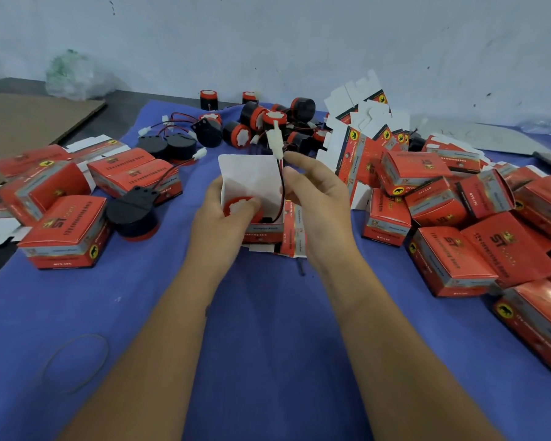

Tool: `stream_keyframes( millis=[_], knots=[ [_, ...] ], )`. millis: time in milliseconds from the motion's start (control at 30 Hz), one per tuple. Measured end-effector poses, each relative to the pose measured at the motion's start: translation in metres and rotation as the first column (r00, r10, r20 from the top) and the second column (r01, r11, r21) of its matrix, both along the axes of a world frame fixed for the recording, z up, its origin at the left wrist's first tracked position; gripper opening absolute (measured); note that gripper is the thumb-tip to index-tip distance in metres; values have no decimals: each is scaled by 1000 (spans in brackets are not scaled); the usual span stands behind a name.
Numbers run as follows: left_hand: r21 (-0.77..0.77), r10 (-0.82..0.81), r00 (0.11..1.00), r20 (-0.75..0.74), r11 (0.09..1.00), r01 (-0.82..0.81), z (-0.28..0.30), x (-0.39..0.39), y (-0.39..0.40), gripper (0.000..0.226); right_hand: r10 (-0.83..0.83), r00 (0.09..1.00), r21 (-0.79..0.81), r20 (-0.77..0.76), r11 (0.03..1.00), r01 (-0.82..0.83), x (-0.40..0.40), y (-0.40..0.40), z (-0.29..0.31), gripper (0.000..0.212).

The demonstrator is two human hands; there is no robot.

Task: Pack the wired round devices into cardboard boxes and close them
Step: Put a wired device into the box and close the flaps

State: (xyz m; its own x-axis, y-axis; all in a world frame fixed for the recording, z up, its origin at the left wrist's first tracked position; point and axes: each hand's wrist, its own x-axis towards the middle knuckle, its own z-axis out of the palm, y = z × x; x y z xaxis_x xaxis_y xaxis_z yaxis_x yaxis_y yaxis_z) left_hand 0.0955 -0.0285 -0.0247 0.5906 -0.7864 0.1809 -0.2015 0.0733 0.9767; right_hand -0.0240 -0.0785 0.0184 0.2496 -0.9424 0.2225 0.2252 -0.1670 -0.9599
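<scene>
Device [240, 207] in open box [261, 229], left grip [218, 218] clutching it; right grip [312, 198] pinching wire [282, 183].

1. Round device [240, 207] in the open box [261, 232]: mostly hidden by the left hand [218, 222] and the box wall; only the red rim and white centre showing.
2. Left-hand fingertips: tucked inside the box, out of sight.
3. Small print on the red boxes [67, 237]: too blurred to read.
4. Box at lower right [541, 329]: cut off by the frame edge.
5. Plastic bag [74, 74] at the far left: blurred, contents impossible to tell.
6. Flat cardboard sheet [19, 122]: cropped at the left edge.
</scene>
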Motion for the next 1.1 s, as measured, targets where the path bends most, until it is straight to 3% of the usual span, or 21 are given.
stream_keyframes(
  millis=[67,167,333,467,533,667,767,900,967,1033,1100],
  knots=[
    [28,-3,1000,24,1000,2,0,-2,1,41,-4,1000,-45,-2,999,4,-1,2,1,13],
    [57,7,997,73,998,-11,1,-3,3,41,-55,997,-205,-45,978,45,0,4,-1,16],
    [52,27,988,153,998,-35,4,-10,6,35,-233,926,-520,-298,853,48,10,11,-5,30],
    [53,34,978,205,998,-46,3,-11,4,34,-359,882,-700,-304,713,49,16,17,-1,29],
    [58,37,975,219,997,-51,1,-10,1,35,-366,875,-715,-318,698,32,17,18,0,24],
    [76,31,977,210,996,-47,2,-8,-1,50,-210,909,-598,-360,800,-52,13,18,0,15],
    [83,34,976,214,995,-53,0,-7,0,37,-125,955,-504,-267,863,-28,10,17,1,23],
    [50,54,982,179,997,-64,-1,-8,4,30,-280,905,-528,-321,846,75,8,3,-11,6],
    [46,58,982,182,997,-67,-1,-9,3,30,-319,859,-527,-401,847,68,6,-5,-19,17],
    [47,65,980,186,996,-75,0,-8,2,32,-434,773,-625,-462,778,63,4,-8,-24,29],
    [48,61,981,182,996,-71,-1,-8,1,33,-544,722,-745,-427,664,60,3,-6,-23,30]
  ],
)
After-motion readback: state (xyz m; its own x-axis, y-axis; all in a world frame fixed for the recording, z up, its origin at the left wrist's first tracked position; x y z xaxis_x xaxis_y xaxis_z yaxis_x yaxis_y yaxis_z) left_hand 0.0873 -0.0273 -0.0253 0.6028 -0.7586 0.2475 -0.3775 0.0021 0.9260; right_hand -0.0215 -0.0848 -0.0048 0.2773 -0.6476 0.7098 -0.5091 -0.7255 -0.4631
